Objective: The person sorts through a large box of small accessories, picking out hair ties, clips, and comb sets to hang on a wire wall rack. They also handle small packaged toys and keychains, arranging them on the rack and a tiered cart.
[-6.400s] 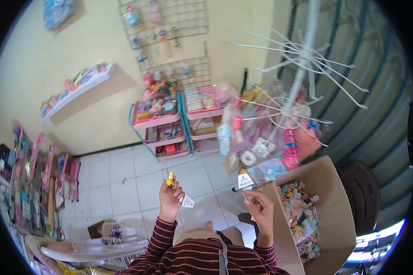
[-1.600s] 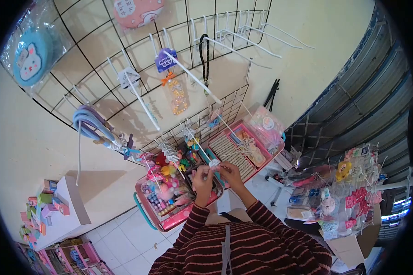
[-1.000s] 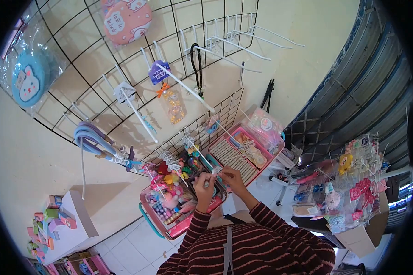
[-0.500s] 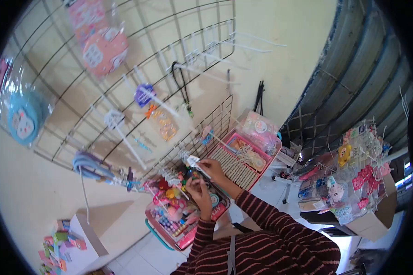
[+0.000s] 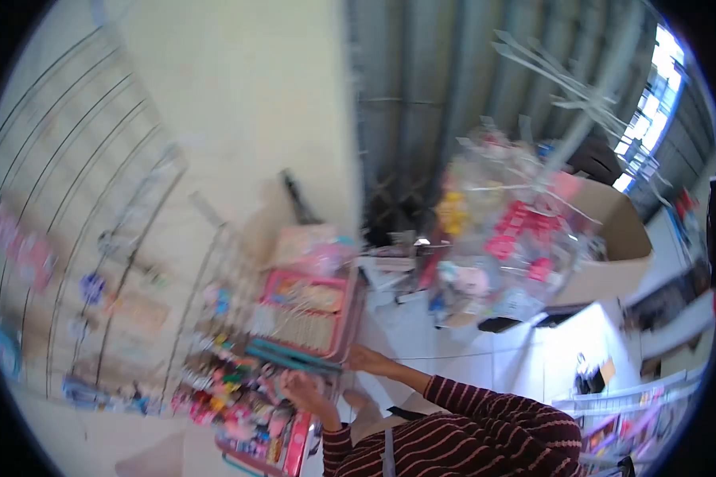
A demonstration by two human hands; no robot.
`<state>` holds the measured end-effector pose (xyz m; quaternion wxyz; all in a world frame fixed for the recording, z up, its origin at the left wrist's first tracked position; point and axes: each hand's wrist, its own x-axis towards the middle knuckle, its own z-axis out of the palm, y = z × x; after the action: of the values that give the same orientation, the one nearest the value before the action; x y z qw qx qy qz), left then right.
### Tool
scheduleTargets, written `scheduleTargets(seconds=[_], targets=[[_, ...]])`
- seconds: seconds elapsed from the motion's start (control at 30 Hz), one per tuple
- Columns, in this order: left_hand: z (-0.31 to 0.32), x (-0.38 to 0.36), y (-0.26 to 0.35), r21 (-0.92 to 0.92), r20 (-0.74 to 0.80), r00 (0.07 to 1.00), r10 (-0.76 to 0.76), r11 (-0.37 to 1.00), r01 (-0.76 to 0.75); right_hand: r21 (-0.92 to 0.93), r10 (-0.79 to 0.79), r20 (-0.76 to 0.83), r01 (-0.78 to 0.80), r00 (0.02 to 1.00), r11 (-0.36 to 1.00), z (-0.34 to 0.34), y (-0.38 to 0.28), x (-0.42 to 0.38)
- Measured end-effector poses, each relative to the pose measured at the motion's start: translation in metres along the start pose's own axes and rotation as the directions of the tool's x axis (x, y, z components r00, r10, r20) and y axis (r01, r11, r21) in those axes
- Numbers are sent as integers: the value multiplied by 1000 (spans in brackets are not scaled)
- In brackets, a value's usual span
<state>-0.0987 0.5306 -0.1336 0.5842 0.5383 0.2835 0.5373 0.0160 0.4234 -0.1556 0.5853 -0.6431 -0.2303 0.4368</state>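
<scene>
My right hand (image 5: 367, 360) is beside the lower right corner of the pink tray (image 5: 348, 318), its fingers blurred at the edge. The tray holds rows of pale items and bagged goods. My left hand (image 5: 304, 391) is over the right side of a heap of colourful small trinkets (image 5: 235, 397), with its fingers blurred by motion. A red-pink case (image 5: 297, 445) lies just below that hand. Whether either hand holds something cannot be made out.
A wire rack (image 5: 95, 238) with hanging accessories stands at the left against the wall. To the right, a cardboard box (image 5: 612, 274) stands beside bagged pink and yellow goods (image 5: 525, 238). Behind them is a corrugated metal shutter (image 5: 422, 103).
The view has swung to the right, so rack and trays appear farther left. My hands have moved apart; the right has left the white piece at the rack and is now by the pink tray.
</scene>
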Motion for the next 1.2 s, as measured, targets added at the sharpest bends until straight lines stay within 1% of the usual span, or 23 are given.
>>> scheduleTargets(seconds=[0.07,0.1,0.17,0.2,0.27,0.33,0.37,0.4,0.47,0.5,0.53,0.57,0.6,0.63,0.67,0.73,0.77,0.83,0.9,1.0,1.07,1.1,1.2], targets=[[38,-26,30,-34,138,990,-17,999,22,26,16,121,-19,993,999,-39,21,-47],[56,-41,44,-37,204,979,-10,999,17,40,8,47,-9,999,999,-60,15,-72],[86,-76,55,-90,379,926,-1,995,37,-44,9,120,-4,993,999,-96,-13,-132],[97,-95,58,-122,479,877,25,992,38,-29,9,62,-7,998,1000,-112,-20,-158],[113,-136,51,-80,577,817,20,996,32,47,-78,-29,79,997,996,-140,-22,-209],[132,-175,47,-123,755,651,74,992,30,88,-131,-148,145,980,986,-166,-13,-261],[145,-195,51,-207,802,570,179,978,-16,106,-184,-218,211,958,972,-179,-8,-285],[161,-217,53,-221,825,534,186,975,1,110,-189,-264,225,946,968,-190,-6,-310],[181,-263,55,-168,911,413,20,930,325,92,-181,-485,256,856,962,-201,0,-362],[193,-279,62,-156,922,386,13,926,343,165,-148,-595,301,790,939,-203,5,-384],[208,-293,70,-195,961,253,108,918,347,170,-139,-615,302,776,938,-205,12,-404],[222,-306,76,-235,971,117,206,905,354,155,-102,-710,296,697,942,-208,18,-421],[236,-317,80,-232,973,101,209,903,361,140,-69,-791,289,608,947,-212,23,-437],[249,-327,84,-282,957,38,286,898,339,158,-29,-856,314,516,936,-211,24,-450],[262,-336,85,-334,933,-26,360,887,319,157,-29,-863,321,505,934,-211,28,-461],[286,-350,84,-325,929,-70,363,892,315,167,44,-951,388,306,906,-212,39,-475],[298,-355,81,-320,926,-98,364,896,308,162,41,-953,394,300,905,-214,46,-478],[323,-366,72,-293,937,-85,338,897,330,194,105,-972,462,211,866,-227,58,-482],[352,-379,58,-260,951,-67,303,897,356,198,109,-971,456,214,868,-248,60,-484],[392,-397,45,-251,960,-38,276,917,311,215,121,-966,447,229,868,-292,51,-486],[424,-407,51,-197,976,-18,219,910,365,171,67,-972,475,227,863,-328,41,-490],[438,-410,55,-191,977,-17,212,913,361,167,48,-964,454,263,875,-347,32,-495],[487,-423,69,-178,984,56,171,882,437,114,-14,-962,450,272,885,-404,16,-507]])
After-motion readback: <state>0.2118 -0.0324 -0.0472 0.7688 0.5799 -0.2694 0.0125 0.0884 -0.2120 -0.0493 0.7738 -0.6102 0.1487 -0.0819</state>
